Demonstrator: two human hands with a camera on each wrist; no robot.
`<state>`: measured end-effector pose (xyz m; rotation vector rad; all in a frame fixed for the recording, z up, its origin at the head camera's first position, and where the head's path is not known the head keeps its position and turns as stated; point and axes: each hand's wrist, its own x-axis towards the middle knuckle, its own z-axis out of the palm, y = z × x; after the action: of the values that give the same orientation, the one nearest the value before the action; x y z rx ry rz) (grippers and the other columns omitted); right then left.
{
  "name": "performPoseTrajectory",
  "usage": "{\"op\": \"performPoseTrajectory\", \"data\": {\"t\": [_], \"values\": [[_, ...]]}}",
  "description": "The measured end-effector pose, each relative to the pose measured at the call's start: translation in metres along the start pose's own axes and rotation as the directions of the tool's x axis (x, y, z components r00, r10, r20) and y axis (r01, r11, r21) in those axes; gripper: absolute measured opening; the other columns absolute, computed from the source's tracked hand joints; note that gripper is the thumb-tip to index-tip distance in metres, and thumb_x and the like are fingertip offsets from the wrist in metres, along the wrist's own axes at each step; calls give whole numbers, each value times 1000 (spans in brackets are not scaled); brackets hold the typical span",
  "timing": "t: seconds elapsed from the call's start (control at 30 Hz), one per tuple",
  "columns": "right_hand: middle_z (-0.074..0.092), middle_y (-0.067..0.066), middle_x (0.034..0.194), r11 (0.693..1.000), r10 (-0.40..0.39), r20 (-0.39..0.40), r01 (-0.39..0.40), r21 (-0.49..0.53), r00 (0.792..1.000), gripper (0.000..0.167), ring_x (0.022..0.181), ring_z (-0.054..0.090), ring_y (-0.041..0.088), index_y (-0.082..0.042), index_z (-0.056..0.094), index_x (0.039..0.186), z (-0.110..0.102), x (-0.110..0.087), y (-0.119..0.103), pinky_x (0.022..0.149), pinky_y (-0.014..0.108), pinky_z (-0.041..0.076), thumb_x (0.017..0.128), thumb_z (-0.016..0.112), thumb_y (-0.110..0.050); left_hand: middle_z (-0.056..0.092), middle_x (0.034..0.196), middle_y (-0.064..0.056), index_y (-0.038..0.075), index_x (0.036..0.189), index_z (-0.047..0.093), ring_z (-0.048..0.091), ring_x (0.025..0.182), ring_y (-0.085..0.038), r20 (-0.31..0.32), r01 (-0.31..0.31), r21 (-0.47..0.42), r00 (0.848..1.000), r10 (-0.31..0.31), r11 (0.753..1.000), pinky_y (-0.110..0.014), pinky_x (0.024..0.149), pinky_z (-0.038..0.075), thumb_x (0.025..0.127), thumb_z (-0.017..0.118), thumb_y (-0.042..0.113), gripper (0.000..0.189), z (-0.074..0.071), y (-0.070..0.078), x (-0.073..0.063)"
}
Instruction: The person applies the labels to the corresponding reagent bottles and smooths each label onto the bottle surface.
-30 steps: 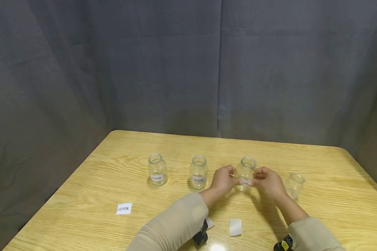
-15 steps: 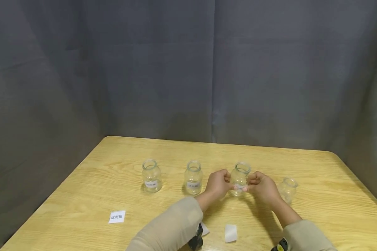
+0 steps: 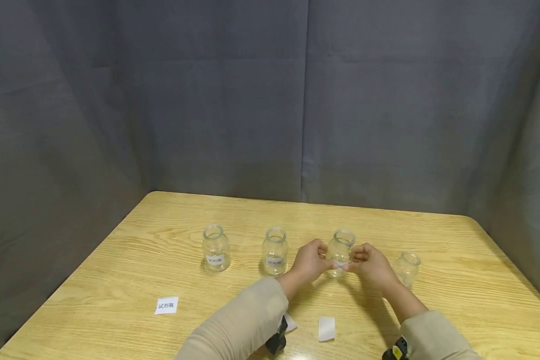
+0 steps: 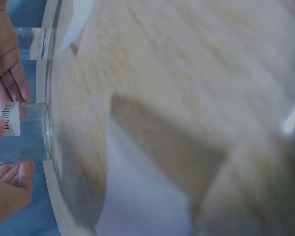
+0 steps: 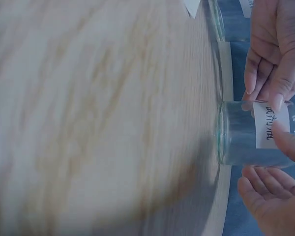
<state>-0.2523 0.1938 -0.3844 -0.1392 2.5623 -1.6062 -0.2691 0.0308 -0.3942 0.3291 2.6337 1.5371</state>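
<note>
A clear glass jar (image 3: 340, 244) stands upright, third from the left in a row. My left hand (image 3: 309, 261) is at its left side and my right hand (image 3: 372, 265) at its right. Both thumbs press on the white printed label (image 3: 340, 263) on the jar's front, covering part of it. In the right wrist view, the fingers of the right hand (image 5: 273, 199) curl beside the glass. The left wrist view shows the left hand (image 4: 10, 194) in a like pose around the jar (image 4: 32, 140). The far side of the grip is hidden.
Two labelled jars stand to the left: one farther off (image 3: 216, 250), one nearer (image 3: 275, 251). Another jar (image 3: 406, 270) is partly behind the right hand. A loose printed label (image 3: 166, 305) lies at left. Blank paper pieces (image 3: 326, 329) lie near the front of the wooden table (image 3: 117, 280).
The head view has shifted a little, so everything sits slightly farther left in it. Both hands stay at the same jar, thumbs on its label.
</note>
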Motion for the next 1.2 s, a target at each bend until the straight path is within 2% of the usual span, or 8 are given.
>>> {"op": "performPoseTrajectory", "data": {"t": [0.13,0.3,0.5,0.63,0.87,1.1,1.2], "values": [[36,31,121,999,30,0,-30,-14,1000,60,110,36,43,11,32,119,0,-1,0,88,47,35,77,65,-15,53,110,-11,1,110,49,51,99,-24,17,33,-4,999,-32,999,-32,78,45,71,70,24,50,-1,-3,-1],[33,31,123,998,50,-28,-50,-26,998,65,111,33,43,10,28,123,-4,-12,-7,89,49,33,80,62,-23,53,109,-11,1,111,49,50,99,-26,53,42,29,998,-44,999,-33,76,46,73,69,26,51,-10,-8,-7],[39,27,119,999,25,-37,-26,-35,999,58,106,40,40,9,31,123,-8,-29,-17,86,51,35,83,56,-26,53,101,-6,0,110,50,50,93,-23,123,40,-51,992,-34,998,-32,75,45,75,68,22,45,-28,-10,-27],[44,20,111,999,5,-22,-4,32,1000,50,101,44,33,7,36,118,-1,-36,-23,86,50,34,84,55,-23,52,97,-5,-1,109,50,48,88,-19,156,25,-98,988,-10,995,-29,74,44,76,66,18,42,-43,-12,-44],[48,13,100,980,-75,84,58,191,994,41,92,46,24,8,43,111,32,-43,-35,84,40,38,83,57,-18,53,100,-10,-4,109,49,48,88,-20,182,16,-132,983,9,991,-34,78,43,77,65,17,41,-71,-20,-72],[50,12,94,957,-159,227,93,274,961,44,88,49,26,13,42,109,67,-43,-47,82,41,40,83,57,-18,51,104,-14,-5,109,48,47,90,-21,210,-12,-135,977,41,991,-35,79,42,79,61,18,40,-103,-31,-93],[51,11,93,951,-182,281,95,295,942,43,87,50,24,13,42,109,82,-42,-51,82,41,41,83,56,-19,51,104,-15,-5,108,48,47,89,-21,194,-7,-131,981,32,991,-34,77,43,79,61,20,40,-116,-38,-102]]}}
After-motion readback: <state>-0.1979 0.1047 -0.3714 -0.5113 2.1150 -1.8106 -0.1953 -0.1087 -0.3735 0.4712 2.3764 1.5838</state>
